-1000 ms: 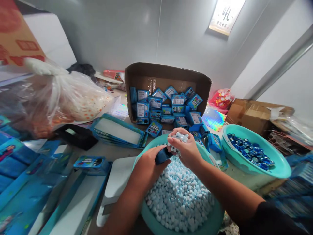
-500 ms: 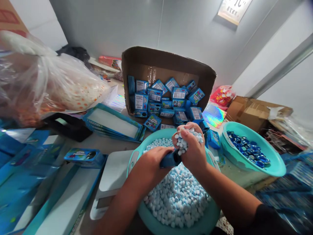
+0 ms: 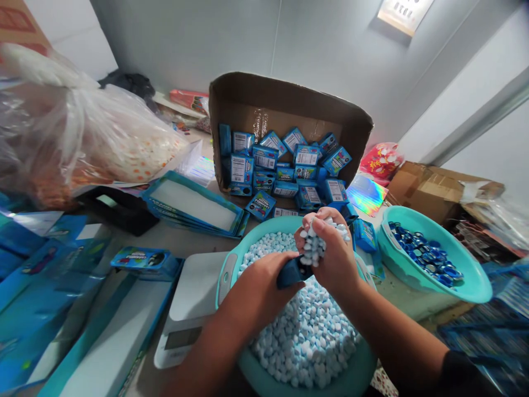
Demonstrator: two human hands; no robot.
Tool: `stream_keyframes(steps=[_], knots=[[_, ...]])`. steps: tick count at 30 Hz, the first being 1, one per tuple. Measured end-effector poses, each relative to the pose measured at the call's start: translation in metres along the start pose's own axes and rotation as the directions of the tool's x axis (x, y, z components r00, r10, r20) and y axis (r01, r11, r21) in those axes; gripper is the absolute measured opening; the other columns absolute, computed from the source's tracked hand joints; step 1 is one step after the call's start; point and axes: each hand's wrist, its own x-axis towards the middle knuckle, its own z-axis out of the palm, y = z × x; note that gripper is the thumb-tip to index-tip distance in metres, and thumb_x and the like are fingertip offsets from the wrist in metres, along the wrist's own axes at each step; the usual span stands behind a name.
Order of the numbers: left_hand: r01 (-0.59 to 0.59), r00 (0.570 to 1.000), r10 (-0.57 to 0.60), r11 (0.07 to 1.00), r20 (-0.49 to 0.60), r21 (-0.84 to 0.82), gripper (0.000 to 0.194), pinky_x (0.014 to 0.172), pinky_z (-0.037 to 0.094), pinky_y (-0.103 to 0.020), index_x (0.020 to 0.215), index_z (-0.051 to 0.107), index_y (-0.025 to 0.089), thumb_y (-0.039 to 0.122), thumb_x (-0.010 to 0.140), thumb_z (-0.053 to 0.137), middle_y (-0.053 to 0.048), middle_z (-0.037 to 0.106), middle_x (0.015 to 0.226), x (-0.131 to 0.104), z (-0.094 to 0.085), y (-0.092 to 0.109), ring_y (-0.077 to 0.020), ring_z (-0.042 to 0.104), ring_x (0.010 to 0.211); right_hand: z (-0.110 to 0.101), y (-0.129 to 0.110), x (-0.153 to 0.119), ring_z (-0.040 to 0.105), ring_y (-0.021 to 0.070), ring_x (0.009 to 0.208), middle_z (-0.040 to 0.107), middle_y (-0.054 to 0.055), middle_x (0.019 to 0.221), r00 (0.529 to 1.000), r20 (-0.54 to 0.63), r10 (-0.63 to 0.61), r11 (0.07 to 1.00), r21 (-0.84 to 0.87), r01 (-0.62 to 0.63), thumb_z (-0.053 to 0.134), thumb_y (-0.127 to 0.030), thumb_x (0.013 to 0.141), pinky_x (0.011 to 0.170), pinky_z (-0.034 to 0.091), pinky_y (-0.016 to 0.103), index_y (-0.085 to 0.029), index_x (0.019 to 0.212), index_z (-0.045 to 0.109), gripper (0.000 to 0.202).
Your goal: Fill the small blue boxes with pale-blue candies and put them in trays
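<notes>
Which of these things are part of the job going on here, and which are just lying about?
In use:
left hand, holding a dark container
right hand, cupping pellets
tub of pellets below
perhaps the scale, untouched

Seemingly just lying about:
clear bag
red bag
brown box at right

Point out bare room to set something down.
Bare tabletop shows between the stacked trays and the scale, whose visible top is also bare. Crowded: the carton of blue boxes and, under the left hand and the right hand, the tub.
</notes>
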Motion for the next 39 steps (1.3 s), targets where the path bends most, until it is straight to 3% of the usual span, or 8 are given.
stream_keyframes(steps=[26,39], knots=[[0.057,0.997,-0.054,0.997,0.051,-0.058,0.027,0.085,0.047,-0.035,0.106,0.065,0.027,0.018,0.081,0.069,0.002,0.070,0.107,-0.0012,-0.0044,0.0048,-0.0230,0.064,0.101,-0.0028,0.0009,-0.0024,0.060,0.0132,0.055,0.059,-0.006,0.062,0.994,0.091,0.054,0.999,0.002,-0.054,0.073,-0.027,0.076,0.052,0.045,0.025,-0.021,0.074,0.052,0.021],[0.064,0.996,-0.063,0.998,0.055,-0.019,0.031,0.093,0.048,-0.039,0.115,0.062,0.027,0.022,0.085,0.066,-0.001,0.068,0.118,-0.0019,-0.0025,0.0027,-0.0250,0.062,0.109,-0.0020,0.0003,-0.0034,0.058,0.0132,0.056,0.059,-0.005,0.060,0.990,0.131,0.055,0.998,-0.009,-0.054,0.072,-0.028,0.078,0.055,0.046,0.027,-0.021,0.071,0.053,0.022]])
